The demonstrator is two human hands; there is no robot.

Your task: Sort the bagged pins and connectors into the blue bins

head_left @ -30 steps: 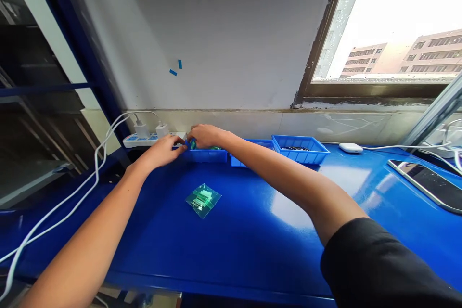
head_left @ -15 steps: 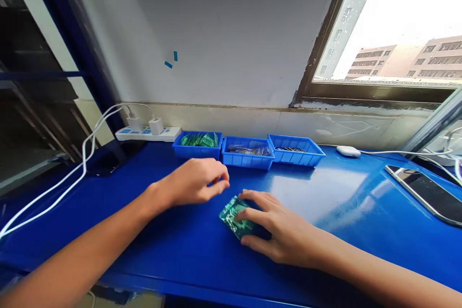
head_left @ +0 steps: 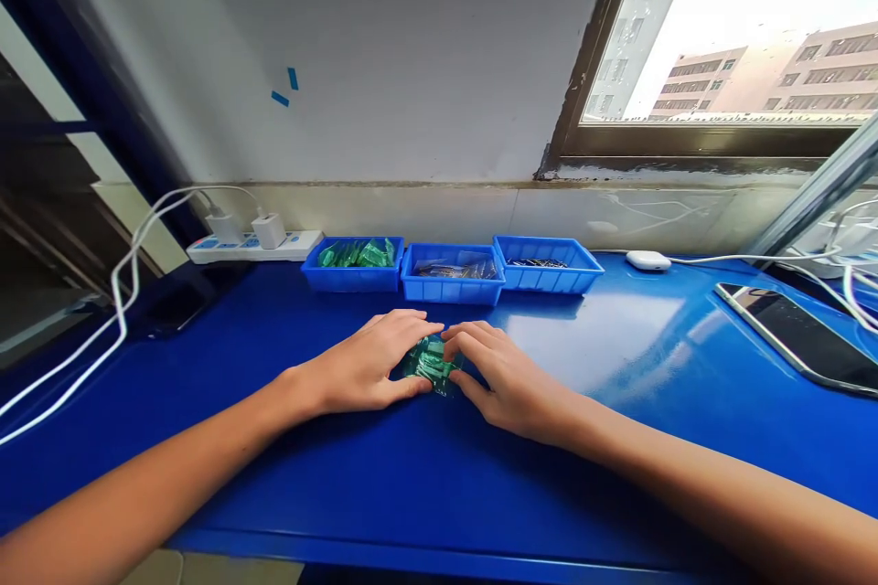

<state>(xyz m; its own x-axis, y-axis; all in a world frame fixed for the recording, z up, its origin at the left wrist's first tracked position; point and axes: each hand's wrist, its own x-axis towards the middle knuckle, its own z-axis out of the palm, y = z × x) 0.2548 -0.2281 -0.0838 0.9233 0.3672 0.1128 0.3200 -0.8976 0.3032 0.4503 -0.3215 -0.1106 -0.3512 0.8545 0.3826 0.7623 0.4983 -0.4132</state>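
A small clear-green plastic packet, with pale shapes showing through it, lies flat on the blue tabletop between my hands. My left hand holds its left side, fingers along the far edge and thumb at the near edge. From the right, my right hand grips the other side between curled fingers and thumb. My fingers hide parts of the packet's edges.
Behind my hands stand three blue bins: one with green packets, one with clear bags, one with small dark metal pieces. A power strip is at left; a white charging case and phone lie right.
My left hand has come right and taken hold of the packet's left side. My right hand stays on the packet, its fingers more curled. The camera view has shifted somewhat.
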